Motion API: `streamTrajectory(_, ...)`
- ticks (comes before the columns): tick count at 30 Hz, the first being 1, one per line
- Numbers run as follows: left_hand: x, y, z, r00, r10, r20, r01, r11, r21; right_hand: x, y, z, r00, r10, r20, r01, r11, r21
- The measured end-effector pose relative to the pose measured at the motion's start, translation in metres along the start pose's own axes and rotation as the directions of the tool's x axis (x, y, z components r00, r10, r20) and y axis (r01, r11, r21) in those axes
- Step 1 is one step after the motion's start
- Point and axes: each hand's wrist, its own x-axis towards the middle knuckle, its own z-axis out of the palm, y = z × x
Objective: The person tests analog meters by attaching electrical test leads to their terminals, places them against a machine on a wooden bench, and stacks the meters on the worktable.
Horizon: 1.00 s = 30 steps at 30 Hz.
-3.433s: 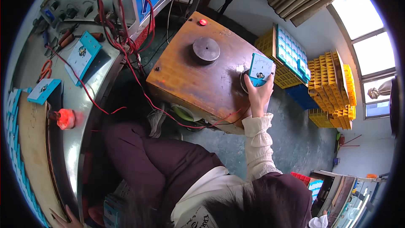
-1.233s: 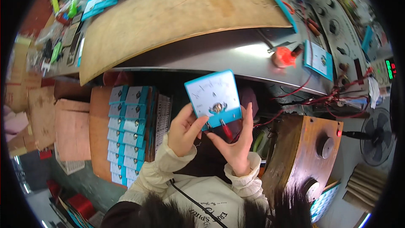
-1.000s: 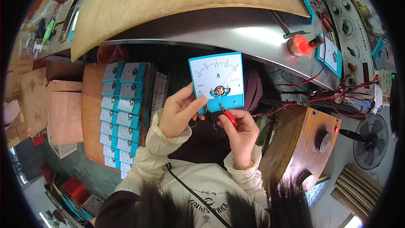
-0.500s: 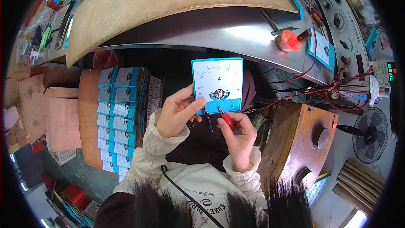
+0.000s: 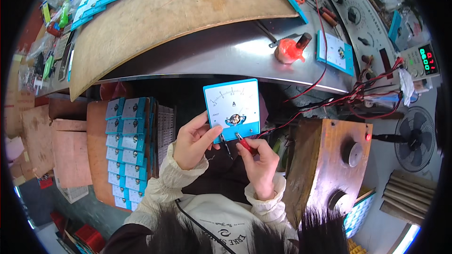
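Observation:
A square blue-and-white panel meter [image 5: 231,106] with a printed scale is held up over my lap. My left hand [image 5: 191,142] grips its lower left edge, thumb on the face. Beside that thumb a black test clip [image 5: 226,146] hangs at the meter's lower edge, its tip pointing down. My right hand [image 5: 260,162] pinches a red test clip [image 5: 246,146], whose metal end touches the meter's bottom edge near the middle. Around the opening in the white face, metal parts of the movement show.
Stacked rows of similar meters [image 5: 126,153] stand on a board to the left. Ahead is a metal bench [image 5: 226,61] with a wooden board [image 5: 188,4], a red pot with a brush [image 5: 289,51] and another meter [image 5: 336,52]. Red and black wires [image 5: 372,84] run to instruments on the right, above a wooden box [image 5: 325,160].
The view has shifted, so the bench sits further left and the hands lower in the picture. Both hands keep the same hold on the meter and the red clip.

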Motion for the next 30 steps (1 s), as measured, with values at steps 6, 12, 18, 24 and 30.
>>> streamTrajectory(6,-0.003,-0.008,0.016,0.924,0.203,-0.325,-0.224,0.974,-0.028,-0.009,-0.018,-0.031,0.949,0.208,-0.236,-0.143,0.953,0.267)
streamTrajectory(12,-0.025,-0.012,0.009,0.939,0.223,-0.263,-0.227,0.974,0.016,-0.013,-0.027,0.023,0.998,-0.067,0.018,0.069,0.986,-0.153)
streamTrajectory(18,-0.144,-0.052,-0.203,0.221,0.465,-0.857,-0.05,0.883,0.466,-0.005,0.002,0.027,0.974,0.007,0.228,0.028,0.988,-0.15)
streamTrajectory(24,-0.417,-0.195,-0.345,-0.39,0.469,-0.792,0.392,0.863,0.318,0.018,0.043,0.02,0.917,0.087,0.389,0.028,0.96,-0.28)
streamTrajectory(30,-0.5,-0.324,-0.317,-0.504,-0.088,-0.859,-0.165,0.986,-0.004,0.03,0.028,0.034,0.916,0.032,0.4,0.14,0.908,-0.394)
